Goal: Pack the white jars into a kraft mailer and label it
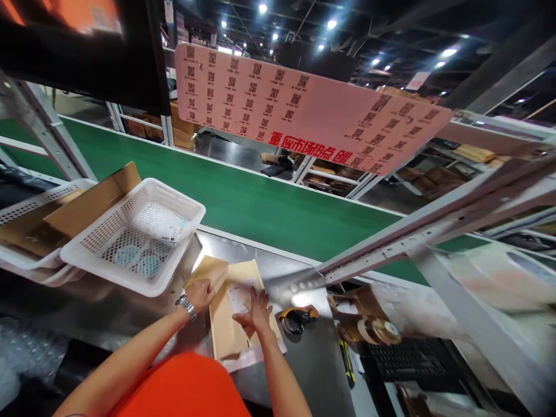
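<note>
Overhead, a pink sign (pixel 304 113) hangs tilted, covered in rows of small square codes too small to read, with a line of red Chinese characters along its lower edge seen upside down. Below it, the left hand (pixel 200 294), a metal watch (pixel 186 307) on its wrist, grips the raised flap of a brown paper envelope (pixel 226 330) lying flat on the steel table (pixel 313 359). The right hand (pixel 256 313) presses down on the envelope, fingers spread and flat. A white basket (pixel 134 237) at the left holds a packet whose label is unreadable. A tape dispenser (pixel 297 318) lies just beside the envelope; a keyboard (pixel 408 359) is partly cut off. Behind the table runs a green conveyor belt (pixel 260 202) in a dim warehouse.
</note>
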A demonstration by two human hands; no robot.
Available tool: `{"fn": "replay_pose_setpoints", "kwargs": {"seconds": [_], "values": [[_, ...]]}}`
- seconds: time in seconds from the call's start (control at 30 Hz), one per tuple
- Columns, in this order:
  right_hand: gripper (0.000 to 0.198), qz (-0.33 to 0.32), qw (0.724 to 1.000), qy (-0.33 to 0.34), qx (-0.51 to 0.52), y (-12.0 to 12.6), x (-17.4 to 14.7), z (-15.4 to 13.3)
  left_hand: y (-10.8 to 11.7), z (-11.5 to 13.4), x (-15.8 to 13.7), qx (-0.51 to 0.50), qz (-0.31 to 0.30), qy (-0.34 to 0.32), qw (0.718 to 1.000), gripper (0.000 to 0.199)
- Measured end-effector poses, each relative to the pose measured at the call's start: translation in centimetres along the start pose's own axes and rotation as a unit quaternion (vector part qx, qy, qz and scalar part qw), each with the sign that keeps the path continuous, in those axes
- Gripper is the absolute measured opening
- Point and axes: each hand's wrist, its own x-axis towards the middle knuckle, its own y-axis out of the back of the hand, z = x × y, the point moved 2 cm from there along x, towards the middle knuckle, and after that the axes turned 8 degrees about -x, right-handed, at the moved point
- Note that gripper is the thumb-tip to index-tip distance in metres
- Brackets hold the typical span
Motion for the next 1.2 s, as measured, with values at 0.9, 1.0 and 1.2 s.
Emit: {"fn": "replay_pose_setpoints", "kwargs": {"seconds": [0.9,1.0,1.2], "values": [[0.134,0.045,0.996,0.072,-0.038,1.2,-3.3,0.3,-6.2,-0.2,4.3,0.014,-0.114,0.004,0.993,0.029],[0.133,0.020,0.995,0.098,-0.027,2.6,-5.2,1.2,-6.3,0.6,3.6,0.014,-0.128,-0.018,0.991,0.026],[0.129,0.025,0.992,0.124,0.027,3.9,-9.2,2.5,-8.9,1.2,1.8,0.003,-0.193,-0.068,0.979,0.018]]}}
